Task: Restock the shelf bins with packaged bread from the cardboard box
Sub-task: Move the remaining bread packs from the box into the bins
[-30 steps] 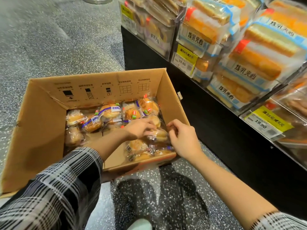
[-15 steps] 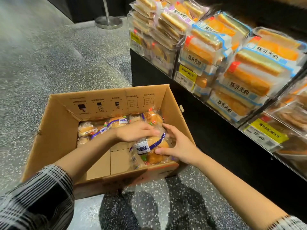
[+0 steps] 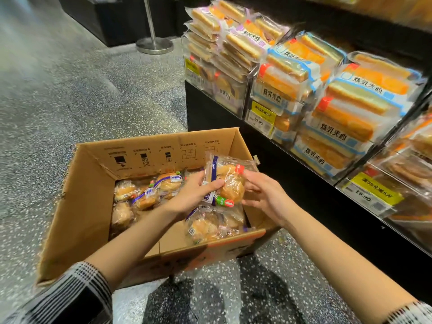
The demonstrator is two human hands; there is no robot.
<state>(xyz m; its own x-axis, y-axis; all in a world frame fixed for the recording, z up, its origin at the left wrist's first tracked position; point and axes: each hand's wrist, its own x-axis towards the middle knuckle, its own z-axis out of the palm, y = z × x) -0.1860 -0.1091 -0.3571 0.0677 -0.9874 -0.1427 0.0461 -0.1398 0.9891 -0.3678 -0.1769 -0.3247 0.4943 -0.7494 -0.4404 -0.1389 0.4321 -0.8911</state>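
An open cardboard box (image 3: 88,202) sits on the speckled floor beside a low shelf. Several clear packs of round buns (image 3: 145,195) lie along its far side, and more packs (image 3: 210,224) are at its near right corner. My left hand (image 3: 189,197) grips one bun pack (image 3: 230,181) with a purple band and red tag, held above the box's right side. My right hand (image 3: 266,199) touches that pack's right edge with spread, relaxed fingers. Clear shelf bins (image 3: 236,99) to the right hold stacked sandwich-bread packs (image 3: 346,113).
Yellow price tags (image 3: 261,115) hang on the bin fronts, and one bin at the far right (image 3: 406,183) holds flatter packs. A metal stanchion base (image 3: 154,45) stands on the floor behind the shelf end. The shelf's black base (image 3: 210,113) runs close along the box's right side.
Both hands have lifted one bun pack out of the box's near right corner to above the box. The camera has tilted up, showing more of the shelf.
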